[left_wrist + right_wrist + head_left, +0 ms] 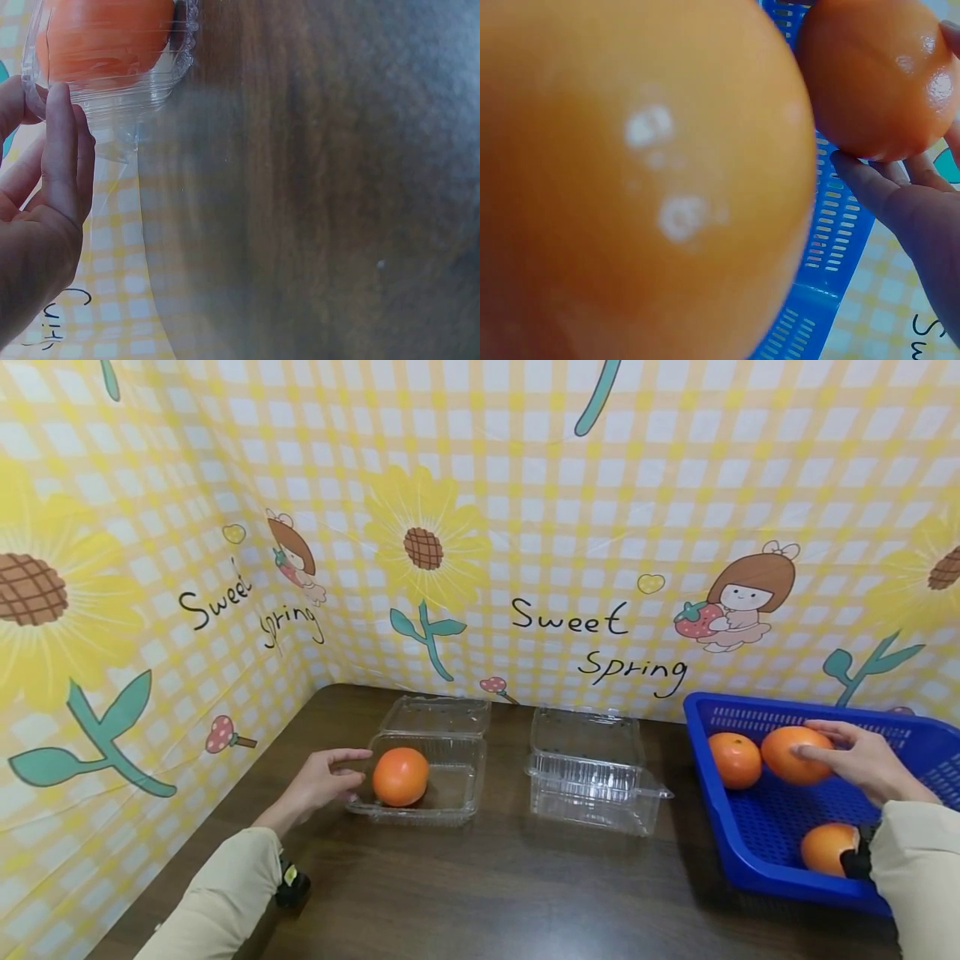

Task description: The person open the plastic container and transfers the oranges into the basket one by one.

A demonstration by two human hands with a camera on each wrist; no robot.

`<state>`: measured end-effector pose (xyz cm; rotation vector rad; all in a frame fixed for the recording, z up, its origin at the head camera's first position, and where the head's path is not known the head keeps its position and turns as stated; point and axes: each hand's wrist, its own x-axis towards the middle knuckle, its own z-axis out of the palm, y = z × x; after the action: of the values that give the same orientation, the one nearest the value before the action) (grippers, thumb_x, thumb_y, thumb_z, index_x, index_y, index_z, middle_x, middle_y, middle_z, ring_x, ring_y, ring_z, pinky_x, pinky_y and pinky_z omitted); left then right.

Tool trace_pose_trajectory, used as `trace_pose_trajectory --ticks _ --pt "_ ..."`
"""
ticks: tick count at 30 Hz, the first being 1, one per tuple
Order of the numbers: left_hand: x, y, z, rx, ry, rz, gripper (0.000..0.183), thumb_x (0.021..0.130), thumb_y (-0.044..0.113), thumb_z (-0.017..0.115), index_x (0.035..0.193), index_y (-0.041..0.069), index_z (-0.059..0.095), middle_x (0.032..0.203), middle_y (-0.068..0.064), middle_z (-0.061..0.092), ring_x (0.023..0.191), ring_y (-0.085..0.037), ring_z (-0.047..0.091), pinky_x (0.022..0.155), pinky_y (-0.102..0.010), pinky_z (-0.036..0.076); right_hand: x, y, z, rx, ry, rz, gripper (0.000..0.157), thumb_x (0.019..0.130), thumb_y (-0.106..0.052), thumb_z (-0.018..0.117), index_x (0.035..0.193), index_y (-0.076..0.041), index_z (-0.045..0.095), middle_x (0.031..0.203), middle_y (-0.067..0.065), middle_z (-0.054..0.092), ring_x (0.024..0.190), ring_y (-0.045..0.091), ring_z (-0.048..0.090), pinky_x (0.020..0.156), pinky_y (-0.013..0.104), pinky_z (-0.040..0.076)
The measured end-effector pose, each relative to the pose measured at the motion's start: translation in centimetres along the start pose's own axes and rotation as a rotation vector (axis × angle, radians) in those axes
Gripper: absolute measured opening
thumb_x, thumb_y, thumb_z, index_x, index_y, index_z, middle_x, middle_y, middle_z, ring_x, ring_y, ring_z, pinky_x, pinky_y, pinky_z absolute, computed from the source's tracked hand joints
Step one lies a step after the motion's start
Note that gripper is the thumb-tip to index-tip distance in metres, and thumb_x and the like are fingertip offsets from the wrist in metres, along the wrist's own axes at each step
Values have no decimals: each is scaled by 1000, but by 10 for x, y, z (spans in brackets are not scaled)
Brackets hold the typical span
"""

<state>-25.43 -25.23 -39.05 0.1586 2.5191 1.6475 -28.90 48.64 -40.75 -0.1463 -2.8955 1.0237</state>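
Note:
My right hand (862,762) grips an orange (797,755) inside the blue basket, its fingers curved round the fruit's side. A second orange (735,761) lies just left of it, and another (828,849) sits near the basket's front, partly covered by my right wrist; a blurred orange (645,187) fills much of the right wrist view. My left hand (322,785) is at the left rim of an open clear plastic container (457,814), straight fingers touching its edge. One orange (401,777) rests in that container.
The blue basket (795,885) stands at the right of the dark wooden table (480,893). Between it and the left container is another clear plastic container (592,802) with its lid raised. Yellow checked cloth (480,527) hangs behind and at the left.

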Motion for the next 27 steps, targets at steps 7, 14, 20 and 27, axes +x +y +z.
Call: trace_pose_trajectory --ticks 7,14,20,27 --pt "0 1 1 5 -9 3 43 83 -2 56 123 -10 44 108 -28 55 77 -29 60 60 -31 52 -34 -60 -11 39 -39 38 74 82 -50 53 137 -6 29 129 35 28 110 46 33 77 60 36" --pt "0 1 0 7 -14 5 43 83 -1 56 124 -10 44 106 -28 56 74 -28 61 59 -31 52 -44 -92 -22 70 -64 -19 74 87 -43 50 135 6 24 129 36 29 112 48 31 79 59 36" --pt "0 0 0 1 -18 -1 43 84 -1 56 124 -10 43 107 -30 55 71 -26 61 58 -31 52 -65 -133 -25 37 -53 -61 68 91 -37 45 132 13 24 125 39 29 110 52 30 78 59 36" --pt "1 -1 0 5 -7 0 42 83 -2 56 123 -10 45 106 -27 56 68 -25 61 58 -30 52 -63 -142 -24 72 -69 -106 67 91 -36 46 133 12 24 128 37 30 111 49 30 81 61 33"
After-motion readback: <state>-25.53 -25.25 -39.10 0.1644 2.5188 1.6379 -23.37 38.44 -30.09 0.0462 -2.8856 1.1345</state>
